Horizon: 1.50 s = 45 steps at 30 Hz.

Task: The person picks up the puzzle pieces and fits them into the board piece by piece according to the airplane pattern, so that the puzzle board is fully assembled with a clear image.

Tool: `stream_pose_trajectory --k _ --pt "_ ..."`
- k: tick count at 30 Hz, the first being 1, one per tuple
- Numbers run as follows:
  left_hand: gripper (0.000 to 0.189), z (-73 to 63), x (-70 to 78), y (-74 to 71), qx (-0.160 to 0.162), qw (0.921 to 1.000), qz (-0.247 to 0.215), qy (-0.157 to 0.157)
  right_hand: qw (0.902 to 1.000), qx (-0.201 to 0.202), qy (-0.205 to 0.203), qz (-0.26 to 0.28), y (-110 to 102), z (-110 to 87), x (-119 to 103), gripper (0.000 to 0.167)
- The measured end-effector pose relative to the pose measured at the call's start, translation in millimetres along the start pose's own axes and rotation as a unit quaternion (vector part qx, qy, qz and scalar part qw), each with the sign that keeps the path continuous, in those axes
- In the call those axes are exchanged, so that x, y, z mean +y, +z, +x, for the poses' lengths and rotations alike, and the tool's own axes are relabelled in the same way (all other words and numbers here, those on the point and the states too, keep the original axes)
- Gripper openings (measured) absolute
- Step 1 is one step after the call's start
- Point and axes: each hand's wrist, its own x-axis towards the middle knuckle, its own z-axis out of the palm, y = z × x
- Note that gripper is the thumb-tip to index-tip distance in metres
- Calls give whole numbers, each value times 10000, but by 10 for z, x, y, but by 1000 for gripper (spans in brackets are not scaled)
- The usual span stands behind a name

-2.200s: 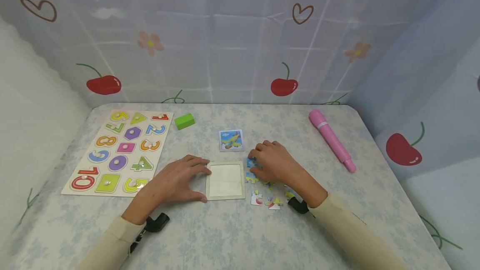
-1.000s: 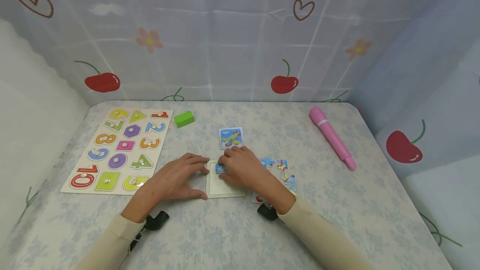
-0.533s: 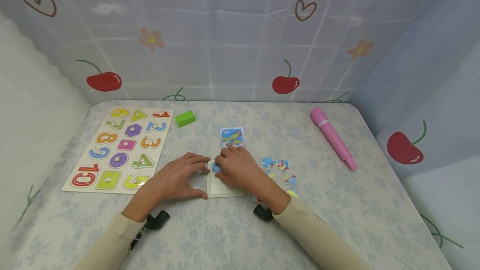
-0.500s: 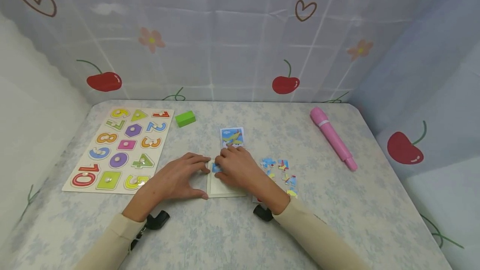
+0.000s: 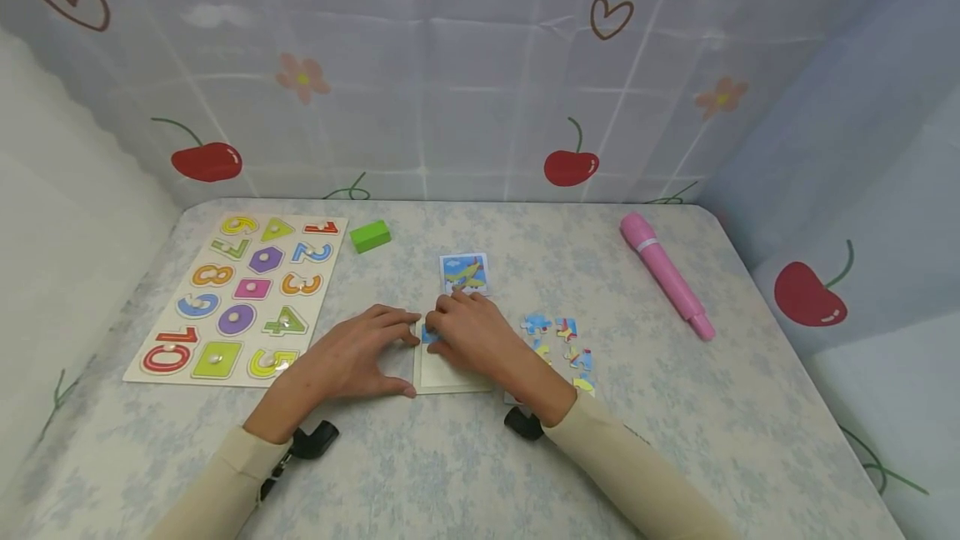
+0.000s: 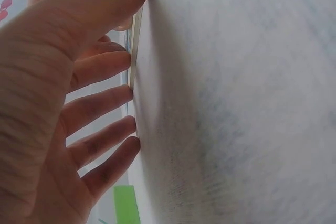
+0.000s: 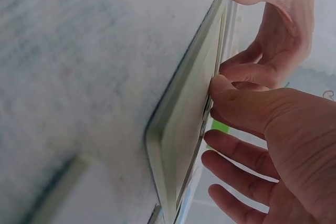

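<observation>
In the head view, a shallow pale square puzzle tray [image 5: 454, 390] lies mid-table. At its left edge is my left hand [image 5: 352, 361], fingers loosely spread, thumb touching the near corner and fingertips the far part. My right hand [image 5: 476, 336] reaches over the tray and pinches a blue jigsaw piece [image 5: 429, 335] in the far left corner, partly hidden by the fingers. The right wrist view shows that thumb close against the tray floor [image 7: 191, 98]. Several loose jigsaw pieces [image 5: 581, 358] lie right of the tray, some behind the right forearm.
Behind the tray is a small airplane picture card [image 5: 463, 272]. On the left lies a number-and-shape peg board [image 5: 208, 335], with a green block [image 5: 371, 237] beside its far corner. A pink stick [image 5: 666, 275] with a white band lies far right.
My right hand has moved left from the loose pieces to the tray, bringing a blue piece, then slid it slightly into the far left corner. My left hand has stayed at the tray's edge.
</observation>
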Motion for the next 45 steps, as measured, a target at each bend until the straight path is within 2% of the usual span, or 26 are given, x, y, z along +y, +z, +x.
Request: stream_pose_trajectory --k 9,13,19,23,27,32,35,40,45 --pt "65 -6 6 7 40 10000 42 17 9996 -164 45 245 -41 -22 30 29" --pt "65 -3 13 14 26 10000 60 -2 9996 -68 39 264 -40 -61 106 24" --pt "67 6 30 16 -70 9999 74 -48 9979 42 206 614 -38 -137 251 22" --pt "67 14 35 19 -113 9999 26 -83 9961 20 418 778 -105 -223 344 23" --pt "67 14 32 22 -57 10000 9 -61 9942 201 625 848 -151 -340 460 22" --pt "78 5 30 17 -9 9999 96 47 9909 436 846 950 -171 -484 605 21" --pt "83 -5 31 17 -102 9996 226 161 9893 495 967 971 -168 -563 680 21" --pt "80 -8 31 31 -245 9990 292 243 9879 435 1131 969 -137 -681 793 22" --pt "78 -8 21 38 -274 9992 210 194 9864 296 1254 1016 -122 -767 889 24"
